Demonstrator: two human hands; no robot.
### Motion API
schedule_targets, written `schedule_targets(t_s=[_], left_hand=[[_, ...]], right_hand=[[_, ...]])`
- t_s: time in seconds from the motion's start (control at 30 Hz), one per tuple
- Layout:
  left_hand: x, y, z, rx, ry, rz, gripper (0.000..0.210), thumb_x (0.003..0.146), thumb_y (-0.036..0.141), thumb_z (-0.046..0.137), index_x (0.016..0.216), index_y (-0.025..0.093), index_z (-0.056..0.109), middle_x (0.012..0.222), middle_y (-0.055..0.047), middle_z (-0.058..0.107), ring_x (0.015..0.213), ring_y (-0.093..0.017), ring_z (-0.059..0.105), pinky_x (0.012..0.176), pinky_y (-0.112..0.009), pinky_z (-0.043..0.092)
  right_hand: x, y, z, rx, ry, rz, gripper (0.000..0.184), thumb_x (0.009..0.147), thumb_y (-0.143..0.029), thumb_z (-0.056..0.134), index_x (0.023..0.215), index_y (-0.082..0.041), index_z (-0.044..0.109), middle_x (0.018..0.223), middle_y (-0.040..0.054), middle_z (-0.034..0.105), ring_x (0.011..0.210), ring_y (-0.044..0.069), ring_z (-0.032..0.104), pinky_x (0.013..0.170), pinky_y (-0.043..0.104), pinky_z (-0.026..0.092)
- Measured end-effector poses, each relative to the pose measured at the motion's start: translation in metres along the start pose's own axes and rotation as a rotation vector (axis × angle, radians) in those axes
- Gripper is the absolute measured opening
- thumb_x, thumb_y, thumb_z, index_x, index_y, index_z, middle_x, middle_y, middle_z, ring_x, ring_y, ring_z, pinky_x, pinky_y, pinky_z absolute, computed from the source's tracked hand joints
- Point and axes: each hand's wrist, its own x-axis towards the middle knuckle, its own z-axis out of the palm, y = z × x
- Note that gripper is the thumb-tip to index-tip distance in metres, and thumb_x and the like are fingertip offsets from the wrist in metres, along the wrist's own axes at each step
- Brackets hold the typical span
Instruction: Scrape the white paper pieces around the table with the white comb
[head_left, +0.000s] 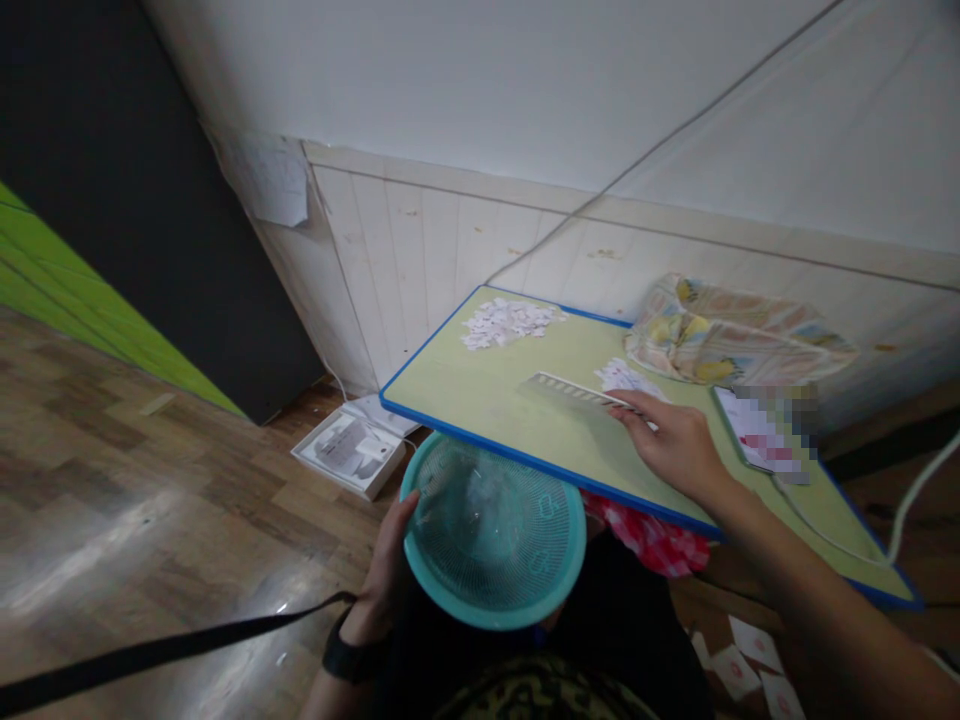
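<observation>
My left hand [391, 545] grips the left rim of a teal plastic colander [547, 585], which is tilted below the front edge of the table [457, 385]. Some clear or whitish material lies inside the colander, too blurred to name. Above the yellow tabletop, my right hand [671, 435] pinches one end of a white slotted strip [574, 388], which points left. Just behind the strip is a small pile of white pieces [630, 378]. A larger heap of white paper-like pieces [510, 322] covers the table's far left corner.
Patterned cloth [742, 335] is bunched at the back right. A phone [742, 430] with a white cable lies to the right of my right hand. On the floor are an open white box [349, 450] and several white cards [739, 670]. Red checked fabric [652, 535] hangs under the table.
</observation>
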Motion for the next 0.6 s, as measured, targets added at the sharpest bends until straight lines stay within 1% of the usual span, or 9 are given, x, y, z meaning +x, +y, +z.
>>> schedule_targets(t_s=[0.13, 0.23, 0.3, 0.4, 0.47, 0.6], left_hand=[[0.001, 0.004, 0.008, 0.051, -0.005, 0.016, 0.072, 0.058, 0.070, 0.105, 0.106, 0.019, 0.092, 0.120, -0.015, 0.092, 0.143, -0.057, 0.071, 0.122, -0.061, 0.059], [-0.001, 0.009, 0.014, 0.034, -0.012, 0.012, 0.074, 0.055, 0.068, 0.107, 0.107, 0.018, 0.092, 0.122, -0.017, 0.091, 0.149, -0.057, 0.066, 0.126, -0.061, 0.056], [-0.004, 0.012, 0.018, 0.019, -0.032, -0.001, 0.073, 0.056, 0.069, 0.106, 0.107, 0.018, 0.092, 0.120, -0.018, 0.091, 0.149, -0.056, 0.067, 0.126, -0.060, 0.056], [-0.007, 0.018, 0.022, 0.002, -0.073, -0.003, 0.065, 0.058, 0.067, 0.105, 0.102, 0.020, 0.093, 0.114, -0.016, 0.092, 0.143, -0.054, 0.072, 0.124, -0.059, 0.058], [-0.008, 0.020, 0.023, 0.011, -0.075, 0.003, 0.062, 0.058, 0.067, 0.105, 0.098, 0.022, 0.093, 0.112, -0.014, 0.093, 0.139, -0.054, 0.074, 0.123, -0.060, 0.059], [-0.007, 0.020, 0.021, 0.029, -0.041, 0.028, 0.059, 0.056, 0.067, 0.105, 0.092, 0.023, 0.092, 0.110, -0.013, 0.093, 0.144, -0.053, 0.071, 0.127, -0.059, 0.056]], right_hand=[[-0.010, -0.021, 0.010, -0.039, -0.032, -0.109, 0.033, 0.108, -0.022, 0.058, 0.120, -0.026, 0.089, 0.099, 0.0068, 0.091, 0.076, 0.024, 0.087, 0.071, 0.033, 0.064], [-0.009, -0.038, 0.013, -0.019, -0.059, -0.149, 0.033, 0.109, -0.023, 0.057, 0.122, -0.025, 0.088, 0.093, 0.0060, 0.090, 0.071, 0.023, 0.085, 0.067, 0.031, 0.062], [-0.003, -0.046, 0.013, 0.016, -0.073, -0.142, 0.032, 0.110, -0.024, 0.058, 0.121, -0.027, 0.088, 0.088, 0.0042, 0.089, 0.069, 0.021, 0.084, 0.066, 0.029, 0.060], [0.007, -0.049, 0.014, 0.068, -0.060, -0.120, 0.030, 0.111, -0.025, 0.059, 0.121, -0.027, 0.088, 0.093, 0.0045, 0.090, 0.073, 0.022, 0.085, 0.068, 0.029, 0.062], [0.012, -0.048, 0.016, 0.095, -0.049, -0.135, 0.030, 0.110, -0.023, 0.059, 0.120, -0.027, 0.088, 0.100, 0.0050, 0.091, 0.078, 0.023, 0.087, 0.071, 0.029, 0.063], [0.007, -0.045, 0.016, 0.134, -0.075, -0.189, 0.033, 0.108, -0.018, 0.059, 0.119, -0.028, 0.088, 0.104, 0.0036, 0.092, 0.081, 0.023, 0.088, 0.073, 0.029, 0.065]])
